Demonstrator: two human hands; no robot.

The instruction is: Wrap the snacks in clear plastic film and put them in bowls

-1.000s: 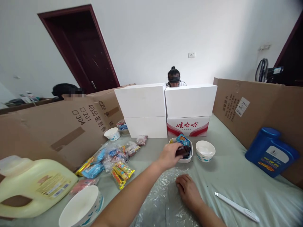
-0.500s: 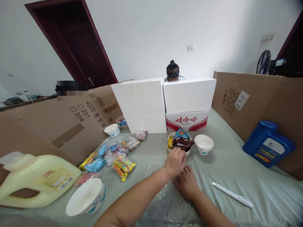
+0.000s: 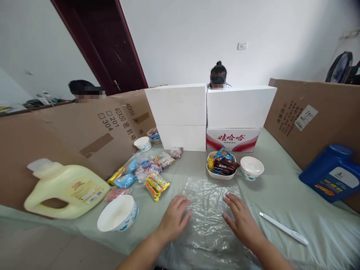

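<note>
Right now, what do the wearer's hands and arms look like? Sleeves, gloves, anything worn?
Both are bare. The left hand and right hand wear no gloves, and no rings or watch show. Both forearms are uncovered down to the frame edge, so no sleeves are in view. No markings, straps or cables show on either arm.

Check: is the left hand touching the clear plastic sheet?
Touching. The head view shows the left hand with its fingers flat on the clear plastic sheet.
</note>
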